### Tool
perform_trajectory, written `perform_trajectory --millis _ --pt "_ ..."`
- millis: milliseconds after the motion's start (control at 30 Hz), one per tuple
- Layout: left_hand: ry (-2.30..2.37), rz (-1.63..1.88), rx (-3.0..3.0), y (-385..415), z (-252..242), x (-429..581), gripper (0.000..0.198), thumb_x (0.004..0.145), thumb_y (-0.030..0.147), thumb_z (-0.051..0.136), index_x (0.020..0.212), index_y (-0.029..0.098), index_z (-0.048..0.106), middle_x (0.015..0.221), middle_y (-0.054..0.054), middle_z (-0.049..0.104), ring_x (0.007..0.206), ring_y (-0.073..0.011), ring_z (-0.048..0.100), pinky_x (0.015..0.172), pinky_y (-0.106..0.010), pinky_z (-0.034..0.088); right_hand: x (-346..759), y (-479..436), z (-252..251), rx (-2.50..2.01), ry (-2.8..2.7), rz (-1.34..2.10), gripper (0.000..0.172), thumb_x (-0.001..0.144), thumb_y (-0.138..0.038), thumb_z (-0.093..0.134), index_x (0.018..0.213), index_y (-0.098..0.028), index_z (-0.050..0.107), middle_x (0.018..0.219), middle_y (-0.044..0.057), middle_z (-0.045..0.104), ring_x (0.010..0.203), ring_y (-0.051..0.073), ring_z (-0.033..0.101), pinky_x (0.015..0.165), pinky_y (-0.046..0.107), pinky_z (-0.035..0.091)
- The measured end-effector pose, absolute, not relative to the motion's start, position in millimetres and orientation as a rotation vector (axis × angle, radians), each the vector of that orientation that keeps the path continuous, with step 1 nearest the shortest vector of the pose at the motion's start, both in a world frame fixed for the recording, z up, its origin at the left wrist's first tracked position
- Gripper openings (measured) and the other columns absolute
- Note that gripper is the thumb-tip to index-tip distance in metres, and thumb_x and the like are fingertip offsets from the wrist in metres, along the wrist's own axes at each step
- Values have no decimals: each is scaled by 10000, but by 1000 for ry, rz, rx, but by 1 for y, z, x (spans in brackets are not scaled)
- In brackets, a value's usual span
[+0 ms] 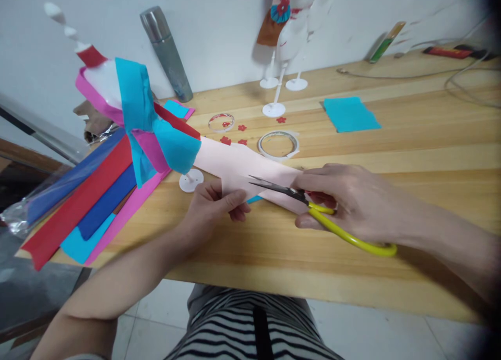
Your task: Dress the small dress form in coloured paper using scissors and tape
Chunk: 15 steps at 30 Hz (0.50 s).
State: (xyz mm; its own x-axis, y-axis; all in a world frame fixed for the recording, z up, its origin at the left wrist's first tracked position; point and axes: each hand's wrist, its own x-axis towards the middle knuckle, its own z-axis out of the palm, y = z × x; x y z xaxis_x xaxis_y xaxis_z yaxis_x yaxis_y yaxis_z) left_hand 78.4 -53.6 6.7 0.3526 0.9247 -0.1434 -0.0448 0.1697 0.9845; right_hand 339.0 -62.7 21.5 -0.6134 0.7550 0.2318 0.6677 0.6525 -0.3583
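Nearest my camera is a striped shirt (242, 328) at the bottom of the view, close to the front edge of the wooden table (410, 162). From there I have the left arm reaching in from the lower left, its elbow bent and its forearm slanting up toward the middle. The left hand (219, 206) pinches the near edge of the pale pink paper (270, 169), its thumb laid on top and its fingers curled under. I cannot tell whether this paper is one folded sheet or two overlapping pieces.

The right forearm comes in from the right edge, pointing left, with the back of the hand up. I see the right hand (344, 193) closed around the yellow-handled scissors (332, 227), thumb on the near side and the other fingers bent over the far side. The slightly parted blades point left across the paper, their tips near the left thumb; I can't tell whether paper sits between them.

The paper lies in front of me over the table's middle, its left end meeting the blue wrap (135, 94) on a white doll form (102, 86). Just beyond are a roll of tape (260, 143) and small red flowers (242, 128).
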Motion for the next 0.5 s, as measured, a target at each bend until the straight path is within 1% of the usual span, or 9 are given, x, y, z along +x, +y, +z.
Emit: perform_trajectory --millis 200,333,400,433,500 --pt "994 857 1196 -53 8 79 242 778 340 796 649 154 709 609 -22 720 502 -109 620 515 -226 511 336 -63 26 -1140 -2450 458 581 979 -710 432 694 -220 562 544 -5 508 473 145 449 504 271 278" --pt "1031 828 1197 -53 8 79 260 769 370 792 664 153 696 633 -30 729 506 -113 623 516 -236 516 336 -62 26 -1130 -2420 516 658 977 -769 362 661 -221 541 502 -25 442 435 126 402 488 273 252" --pt "1039 817 1190 -53 8 79 272 765 387 792 665 154 693 638 -33 730 511 -115 625 525 -241 522 337 -62 25 -1160 -2397 565 667 957 -798 360 648 -227 513 493 -39 407 421 117 364 475 273 236" --pt "1039 814 1185 -53 8 79 275 763 390 793 662 154 693 640 -35 731 514 -116 626 529 -243 523 338 -61 25 -1191 -2387 601 658 945 -804 374 652 -229 507 501 -39 411 424 116 357 469 271 238" --pt "1034 816 1179 -53 8 80 279 757 390 797 649 155 690 636 -38 730 514 -116 622 529 -245 520 339 -61 26 -1271 -2375 671 606 923 -780 430 683 -229 512 544 -25 461 456 125 386 469 268 271"
